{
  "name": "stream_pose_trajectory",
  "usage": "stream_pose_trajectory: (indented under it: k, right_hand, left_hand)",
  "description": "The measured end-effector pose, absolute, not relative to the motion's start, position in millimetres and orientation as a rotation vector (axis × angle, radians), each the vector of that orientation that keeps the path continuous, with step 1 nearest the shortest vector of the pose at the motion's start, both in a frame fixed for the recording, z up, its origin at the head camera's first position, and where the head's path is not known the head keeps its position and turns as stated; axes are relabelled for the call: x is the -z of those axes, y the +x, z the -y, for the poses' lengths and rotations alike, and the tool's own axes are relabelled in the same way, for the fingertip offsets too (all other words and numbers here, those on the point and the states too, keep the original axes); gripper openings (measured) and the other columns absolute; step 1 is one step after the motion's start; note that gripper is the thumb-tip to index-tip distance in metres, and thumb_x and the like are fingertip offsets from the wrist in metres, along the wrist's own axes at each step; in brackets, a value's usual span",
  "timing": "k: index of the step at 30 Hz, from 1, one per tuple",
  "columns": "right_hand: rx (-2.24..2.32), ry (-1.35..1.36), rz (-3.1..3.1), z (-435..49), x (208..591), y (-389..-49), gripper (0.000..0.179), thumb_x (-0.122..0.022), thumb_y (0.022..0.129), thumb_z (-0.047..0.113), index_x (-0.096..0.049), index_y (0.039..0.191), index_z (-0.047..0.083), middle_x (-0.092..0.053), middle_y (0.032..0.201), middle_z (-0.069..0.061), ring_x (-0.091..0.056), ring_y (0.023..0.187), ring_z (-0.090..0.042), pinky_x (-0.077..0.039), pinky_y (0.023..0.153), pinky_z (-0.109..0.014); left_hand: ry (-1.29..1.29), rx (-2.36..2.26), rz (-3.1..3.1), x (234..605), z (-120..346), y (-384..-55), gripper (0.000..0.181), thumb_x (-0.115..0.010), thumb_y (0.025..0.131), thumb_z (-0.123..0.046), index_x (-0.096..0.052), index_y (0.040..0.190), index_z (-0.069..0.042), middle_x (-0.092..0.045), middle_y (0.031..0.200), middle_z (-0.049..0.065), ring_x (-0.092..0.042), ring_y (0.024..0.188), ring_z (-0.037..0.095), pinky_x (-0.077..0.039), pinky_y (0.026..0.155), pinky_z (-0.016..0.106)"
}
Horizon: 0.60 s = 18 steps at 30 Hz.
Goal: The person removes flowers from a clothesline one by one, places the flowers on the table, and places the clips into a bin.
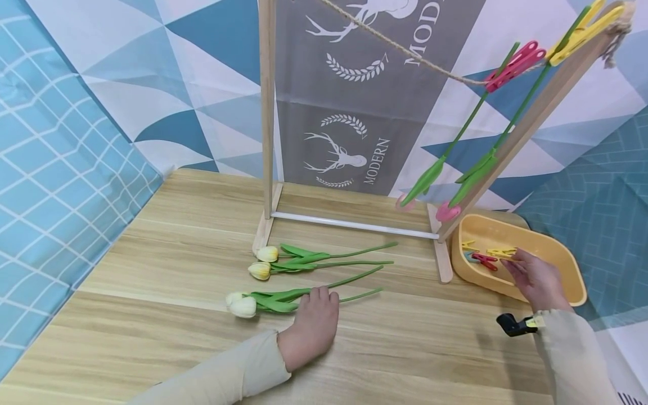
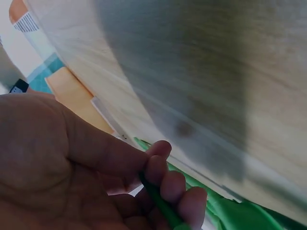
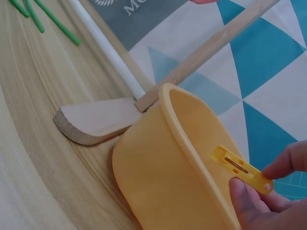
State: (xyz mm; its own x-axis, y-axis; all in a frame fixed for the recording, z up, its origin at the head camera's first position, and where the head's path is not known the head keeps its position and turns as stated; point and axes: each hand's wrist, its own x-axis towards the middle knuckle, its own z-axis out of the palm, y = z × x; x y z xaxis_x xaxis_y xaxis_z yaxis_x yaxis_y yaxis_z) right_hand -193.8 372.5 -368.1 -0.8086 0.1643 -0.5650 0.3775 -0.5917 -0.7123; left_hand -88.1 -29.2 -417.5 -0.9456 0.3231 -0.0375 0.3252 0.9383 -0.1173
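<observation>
My left hand (image 1: pixel 314 323) is low over the table and grips the green stem (image 2: pixel 160 203) of a white tulip (image 1: pixel 243 307). Its fingers curl round that stem in the left wrist view. Two white tulips lie close together there, their heads overlapping in the head view. Just beyond them lie two yellow tulips (image 1: pixel 260 271), stems pointing right. Over the orange tub (image 1: pixel 572 281), my right hand (image 1: pixel 541 281) pinches a yellow clothespin (image 3: pixel 242 170) between thumb and fingers. More clothespins, red (image 1: pixel 485 261), yellow and blue, lie inside the tub.
A wooden frame with two posts (image 1: pixel 268 112) and a white crossbar (image 1: pixel 354 223) stands at the back. From its rope (image 1: pixel 405 50), two pink tulips (image 1: pixel 448 211) hang upside down, held by a pink clothespin (image 1: pixel 513 66) and a yellow one (image 1: pixel 582 35).
</observation>
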Motion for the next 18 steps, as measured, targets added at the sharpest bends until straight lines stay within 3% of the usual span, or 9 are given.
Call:
stream_pose_trajectory:
  k: [11, 18]
  right_hand:
    - [2.258, 0.628, -1.609, -376.2, 367.6, -197.9, 0.01, -0.065, 0.087, 0.011, -0.067, 0.089, 0.021, -0.069, 0.084, 0.007, -0.067, 0.08, -0.009, -0.055, 0.073, -0.025]
    - [2.014, 0.553, -1.78, -379.3, 367.2, -202.1, 0.014, -0.064, 0.089, 0.02, -0.056, 0.1, 0.023, -0.066, 0.088, 0.013, -0.066, 0.084, -0.004, -0.054, 0.077, -0.023]
  left_hand:
    - [0.519, 0.147, -3.065, 423.9, 32.9, -91.5, 0.008, -0.055, 0.09, -0.014, -0.049, 0.091, -0.008, -0.044, 0.084, 0.007, -0.046, 0.077, 0.017, -0.041, 0.062, 0.029]
    - [0.547, 0.132, -3.067, 423.4, 35.8, -95.7, 0.011, -0.058, 0.088, -0.012, -0.052, 0.097, -0.008, -0.046, 0.087, 0.008, -0.047, 0.077, 0.018, -0.043, 0.06, 0.029]
